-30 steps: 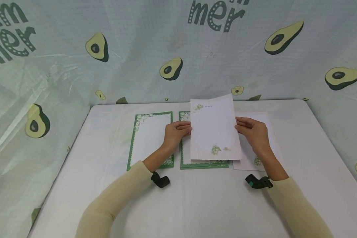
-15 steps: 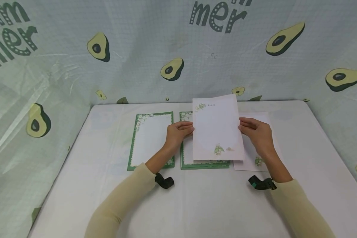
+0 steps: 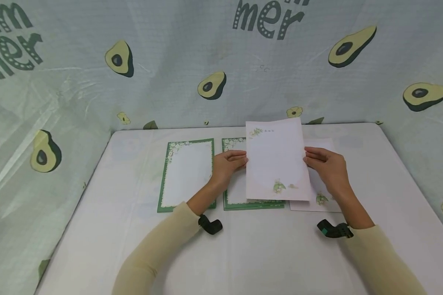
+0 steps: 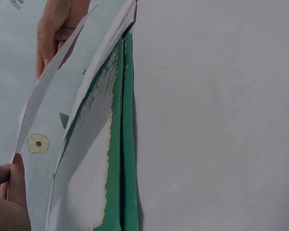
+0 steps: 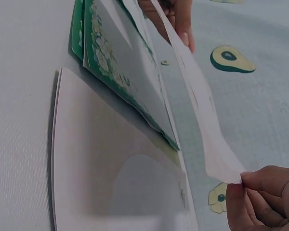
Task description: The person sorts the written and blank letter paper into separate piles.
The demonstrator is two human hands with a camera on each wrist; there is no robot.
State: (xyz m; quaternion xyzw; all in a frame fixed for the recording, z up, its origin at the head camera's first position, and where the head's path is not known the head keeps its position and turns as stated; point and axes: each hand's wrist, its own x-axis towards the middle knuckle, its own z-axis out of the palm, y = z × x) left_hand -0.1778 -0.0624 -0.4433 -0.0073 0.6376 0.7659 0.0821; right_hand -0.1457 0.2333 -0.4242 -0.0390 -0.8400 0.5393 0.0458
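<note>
A pale pink sheet of letter paper (image 3: pixel 275 159) with small leaf prints is held up above the table by both hands. My left hand (image 3: pixel 229 167) pinches its left edge, and my right hand (image 3: pixel 328 168) pinches the right edge. Beneath it, partly covered, lies a stack of green-bordered paper (image 3: pixel 237 192) in the middle. Also overlapped by the sheet is a pink paper pile (image 3: pixel 319 186) on the right, matching the held sheet. Both wrist views show the raised sheet (image 5: pixel 202 110) edge-on, bowed slightly, with a gap between it and the papers below.
Another green-bordered paper (image 3: pixel 186 172) lies flat at the left. All the papers rest on a white-covered table (image 3: pixel 262 254). Behind it hangs a curtain (image 3: pixel 170 53) printed with avocados, close to the table's far edge.
Both hands have carried the pink sheet a little to the right, so it covers more of the right pile and uncovers more of the middle stack. The papers on the table stay put.
</note>
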